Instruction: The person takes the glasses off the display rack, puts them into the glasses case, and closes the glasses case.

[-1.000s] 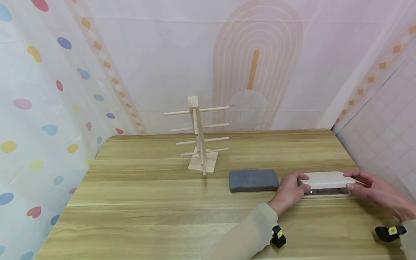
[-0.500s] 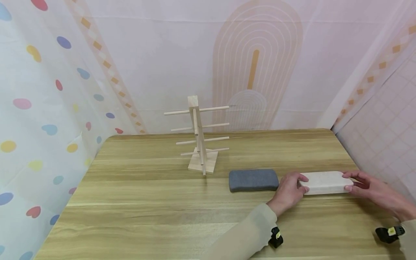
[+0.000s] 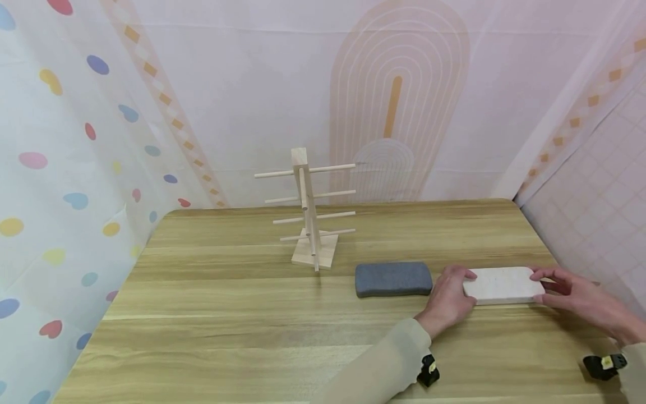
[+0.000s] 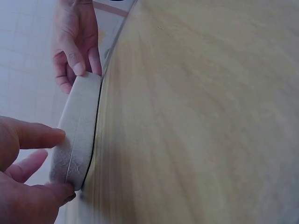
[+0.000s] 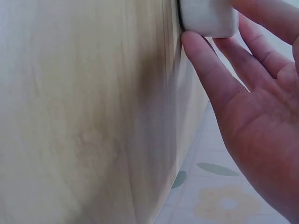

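Note:
A white glasses case (image 3: 503,285) lies closed at the right of the table, its long side towards me. My left hand (image 3: 450,297) grips the left end, thumb at the front edge and fingers on the top and far side. At the other end my right hand (image 3: 580,297) holds the case between thumb and fingers. The left wrist view shows the seam of the glasses case (image 4: 77,128) pressed together, and in the right wrist view my thumb touches its lower corner. Just left of my left hand rests a grey glasses case (image 3: 393,279), also closed.
A wooden rack (image 3: 309,213) with several pegs sticking out stands on a square base at the back middle of the wooden table (image 3: 227,320). Patterned curtains (image 3: 242,101) hang behind and beside the table.
The white case's lid, a second ago raised over a dark interior with something shiny inside, has come down and shut. Both hands have kept to its ends; the grey case has stayed put.

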`<state>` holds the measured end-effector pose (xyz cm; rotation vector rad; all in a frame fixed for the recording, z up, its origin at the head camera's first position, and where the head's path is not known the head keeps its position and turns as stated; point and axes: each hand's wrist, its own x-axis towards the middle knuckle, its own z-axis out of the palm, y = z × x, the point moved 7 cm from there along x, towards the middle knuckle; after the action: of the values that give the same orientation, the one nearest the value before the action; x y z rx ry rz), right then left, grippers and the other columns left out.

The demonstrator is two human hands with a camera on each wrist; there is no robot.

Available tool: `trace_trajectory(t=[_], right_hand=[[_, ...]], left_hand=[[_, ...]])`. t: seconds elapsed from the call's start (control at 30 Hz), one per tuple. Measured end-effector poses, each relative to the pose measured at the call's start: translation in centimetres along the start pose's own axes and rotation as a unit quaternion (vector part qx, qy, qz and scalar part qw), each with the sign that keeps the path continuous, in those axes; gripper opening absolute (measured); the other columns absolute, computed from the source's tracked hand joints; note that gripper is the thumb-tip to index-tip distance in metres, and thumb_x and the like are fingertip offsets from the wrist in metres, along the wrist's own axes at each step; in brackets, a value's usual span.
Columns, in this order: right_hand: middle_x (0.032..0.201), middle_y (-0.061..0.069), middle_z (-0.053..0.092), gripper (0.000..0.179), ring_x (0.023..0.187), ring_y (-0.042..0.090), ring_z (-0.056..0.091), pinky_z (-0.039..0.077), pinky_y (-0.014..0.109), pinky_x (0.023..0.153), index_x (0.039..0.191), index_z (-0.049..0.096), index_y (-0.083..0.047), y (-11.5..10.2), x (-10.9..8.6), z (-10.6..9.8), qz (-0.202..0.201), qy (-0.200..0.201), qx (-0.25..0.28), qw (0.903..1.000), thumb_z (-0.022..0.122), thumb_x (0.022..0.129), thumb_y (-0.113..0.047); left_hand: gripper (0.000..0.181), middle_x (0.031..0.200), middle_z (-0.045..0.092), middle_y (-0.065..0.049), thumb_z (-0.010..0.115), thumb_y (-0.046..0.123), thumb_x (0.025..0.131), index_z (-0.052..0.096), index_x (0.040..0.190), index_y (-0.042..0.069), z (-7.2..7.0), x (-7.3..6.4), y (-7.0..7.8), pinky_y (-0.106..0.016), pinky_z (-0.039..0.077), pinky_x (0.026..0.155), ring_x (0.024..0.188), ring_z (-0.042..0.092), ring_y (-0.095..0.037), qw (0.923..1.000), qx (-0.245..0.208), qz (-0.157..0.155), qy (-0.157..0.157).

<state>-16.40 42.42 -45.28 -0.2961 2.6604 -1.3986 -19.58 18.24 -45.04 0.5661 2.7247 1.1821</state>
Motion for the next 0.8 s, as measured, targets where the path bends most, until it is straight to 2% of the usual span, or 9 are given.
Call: trace_trajectory(t=[0.1,0.27,0.3,0.33,0.4,0.5,0.63,0.7,0.8], right_hand=[[0.131,-0.037,0.044,0.035,0.111,-0.02,0.048,0.051,0.01,0.084,0.13,0.055,0.004,-0.1,-0.2,0.1,0.022,-0.004,-0.022,0.9995,0.069,0.099,-0.006],[0.145,0.005,0.052,0.054,0.107,-0.024,0.042,0.049,0.01,0.081,0.147,0.048,0.003,0.0,-0.3,0.1,0.08,-0.007,-0.09,0.9926,0.064,0.105,-0.027],[0.144,0.006,0.053,0.056,0.106,-0.024,0.042,0.048,0.01,0.08,0.148,0.047,0.004,-0.1,-0.2,0.1,0.084,-0.004,-0.097,0.9917,0.063,0.105,-0.029],[0.142,0.003,0.055,0.056,0.105,-0.023,0.043,0.048,0.009,0.079,0.149,0.047,0.004,-0.2,-0.2,0.1,0.085,0.002,-0.102,0.9912,0.062,0.106,-0.03],[0.134,-0.016,0.055,0.054,0.105,-0.022,0.045,0.048,0.01,0.077,0.148,0.047,0.007,-0.5,-0.2,0.0,0.073,0.017,-0.099,0.9923,0.059,0.107,-0.027],[0.121,-0.04,0.045,0.05,0.104,-0.02,0.048,0.046,0.008,0.075,0.144,0.05,0.011,-1.0,-0.2,0.0,0.042,0.041,-0.101,0.9931,0.058,0.108,-0.023],[0.117,-0.042,0.046,0.044,0.1,-0.021,0.047,0.045,0.007,0.072,0.138,0.054,0.013,-1.6,-0.3,-0.1,0.018,0.074,-0.12,0.9899,0.056,0.108,-0.019],[0.12,-0.025,0.061,0.042,0.099,-0.024,0.043,0.044,0.006,0.07,0.135,0.055,0.014,-1.8,-0.4,-0.2,0.015,0.089,-0.13,0.9874,0.054,0.108,-0.018],[0.126,0.016,0.068,0.043,0.098,-0.026,0.037,0.04,0.003,0.07,0.133,0.054,0.016,-2.4,-0.6,-0.2,0.017,0.114,-0.144,0.9829,0.053,0.109,-0.019]], left_hand=[[0.055,0.132,0.06,0.007,0.084,0.006,0.077,0.07,0.128,0.018,0.1,0.0,-0.2,-0.015,0.043,0.099,0.121,0.056,-0.005,1.0,-0.006,-0.005,-0.005],[0.06,0.137,0.059,0.008,0.083,0.01,0.079,0.066,0.136,0.018,0.1,-0.2,-0.2,-0.018,0.042,0.103,0.125,0.054,-0.005,0.9991,-0.037,-0.02,-0.008],[0.059,0.137,0.06,0.008,0.082,0.011,0.08,0.065,0.136,0.018,0.0,-0.2,-0.2,-0.018,0.043,0.103,0.125,0.054,-0.005,0.9988,-0.045,-0.02,-0.007],[0.057,0.137,0.06,0.009,0.081,0.013,0.082,0.065,0.137,0.018,-0.1,-0.3,-0.1,-0.018,0.043,0.103,0.125,0.055,-0.005,0.9985,-0.052,-0.019,-0.006],[0.056,0.136,0.061,0.008,0.078,0.016,0.084,0.063,0.138,0.017,-0.3,-0.4,0.1,-0.019,0.044,0.102,0.124,0.056,-0.005,0.9975,-0.068,-0.015,-0.003],[0.054,0.136,0.062,0.007,0.075,0.019,0.087,0.062,0.14,0.017,-0.7,-0.7,0.3,-0.02,0.046,0.1,0.123,0.056,-0.006,0.9951,-0.098,-0.011,0.0],[0.049,0.135,0.063,0.006,0.073,0.022,0.091,0.063,0.139,0.017,-1.3,-1.1,0.4,-0.022,0.047,0.101,0.124,0.056,-0.007,0.9893,-0.144,-0.013,0.013],[0.047,0.134,0.063,0.007,0.072,0.024,0.093,0.063,0.138,0.016,-1.6,-1.4,0.5,-0.022,0.046,0.102,0.125,0.056,-0.007,0.9876,-0.155,-0.009,0.024],[0.044,0.132,0.063,0.007,0.069,0.026,0.095,0.063,0.137,0.013,-2.2,-1.7,0.8,-0.021,0.045,0.103,0.125,0.056,-0.008,0.9863,-0.159,0.01,0.04]])
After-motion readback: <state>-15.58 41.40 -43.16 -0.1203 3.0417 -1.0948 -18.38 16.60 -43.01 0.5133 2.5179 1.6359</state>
